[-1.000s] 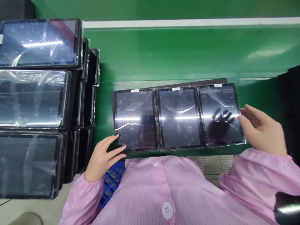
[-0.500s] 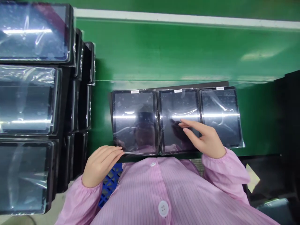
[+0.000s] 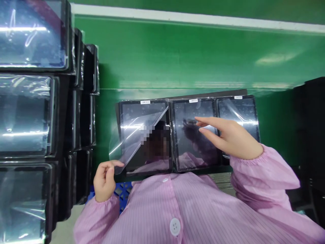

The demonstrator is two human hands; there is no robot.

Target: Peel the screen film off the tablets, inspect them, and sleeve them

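Note:
Three dark tablets lie side by side, each with a small white label at its top edge. My left hand (image 3: 104,179) pinches a clear protective film (image 3: 132,135) at the lower left of the left tablet (image 3: 157,159). That film is folded back diagonally, baring the lower right of the screen, while its upper left part still lies over the glass. Above the middle tablet (image 3: 194,149) my right hand (image 3: 231,137) hovers with thumb and fingers apart, holding nothing. Its wrist and sleeve partly cover the right tablet (image 3: 236,112), where a creased film shows glare.
Stacks of film-covered tablets (image 3: 25,115) stand along the left. Under the three tablets a dark board (image 3: 228,92) shows on the green table (image 3: 177,54). A blue plastic crate (image 3: 123,193) sits below the table edge, and a black object (image 3: 309,118) stands at right.
My left hand has pulled the film's lower corner up and leftward off the left tablet. My right hand has risen slightly over the middle tablet, still apart-fingered. The view has shifted a little.

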